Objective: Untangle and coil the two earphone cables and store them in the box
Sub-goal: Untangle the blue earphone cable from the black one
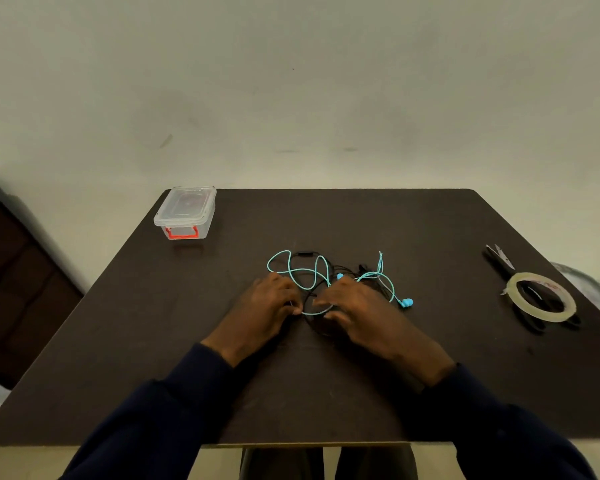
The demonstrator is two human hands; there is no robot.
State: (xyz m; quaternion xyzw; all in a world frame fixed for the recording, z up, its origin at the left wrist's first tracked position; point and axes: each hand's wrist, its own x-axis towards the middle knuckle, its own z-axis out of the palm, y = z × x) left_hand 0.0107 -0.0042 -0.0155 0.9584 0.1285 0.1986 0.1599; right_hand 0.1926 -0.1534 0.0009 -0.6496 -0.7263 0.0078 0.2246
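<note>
Both hands lay on the dark tabletop [430,375] at the near edge of the tangle. The left hand [262,315] had its fingers [293,308] drawn together, pinching the teal cable [302,271] where it curved low between the two hands. The right hand [357,308] rested palm down over the black cable [312,323]; its fingers were curled toward the same teal loop, but whether they gripped anything could not be told.

The teal cable spread in loose loops beyond the hands, crossing the black cable several times. One teal earbud [406,302] lay just right of the right hand, another [340,276] showed just above its knuckles. The black cable's inline remote [305,253] sat at the far side of the tangle.

The box [186,213], clear with a red clasp and its lid on, stood at the far left corner, well apart from the cables. At the right edge lay a tape roll [541,296] resting on scissors [499,259].
</note>
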